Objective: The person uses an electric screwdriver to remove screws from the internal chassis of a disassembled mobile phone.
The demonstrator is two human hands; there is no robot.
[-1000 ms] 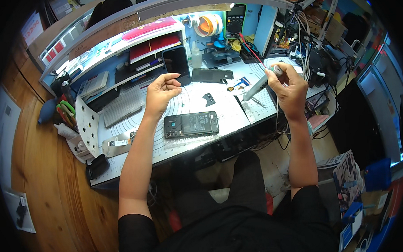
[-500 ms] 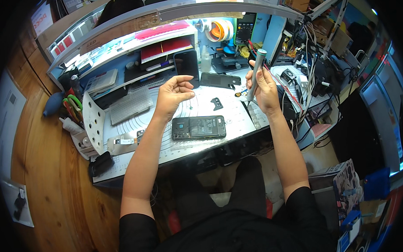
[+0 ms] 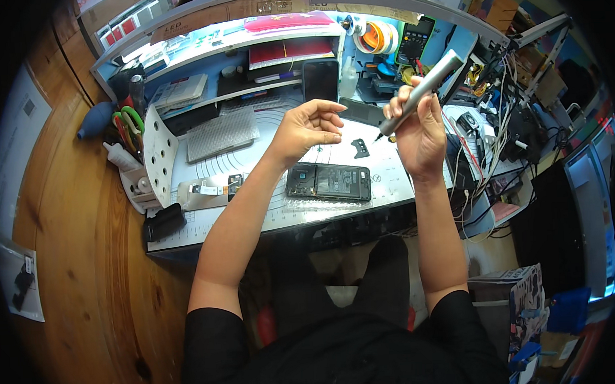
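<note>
My right hand (image 3: pixel 419 137) is wrapped round a grey pen-shaped electric screwdriver (image 3: pixel 433 76), raised and tilted, its dark tip pointing down-left toward the mat. My left hand (image 3: pixel 307 130) is raised beside it, fingers loosely curled but apart from the thumb, holding nothing visible. Below both lies an opened black phone (image 3: pixel 329 183) on bubble wrap, its battery and inner parts showing. A small black bracket (image 3: pixel 359 148) rests above the phone. A dark back panel (image 3: pixel 363 112) lies behind the hands, and another phone (image 3: pixel 320 78) stands upright at the shelf.
The marked white work mat (image 3: pixel 267 214) carries a metal plate (image 3: pixel 196 194) and a bubble-wrap pouch (image 3: pixel 221 137). A perforated holder (image 3: pixel 158 150) with tools and a blue blower (image 3: pixel 96 119) is at left. Tangled cables (image 3: pixel 499 155) crowd the right, below a multimeter (image 3: pixel 414 39).
The screwdriver in my right hand has turned from upright to tilted with its tip down-left. My left hand sits further right and slightly higher in view; the bench has also shifted with the camera.
</note>
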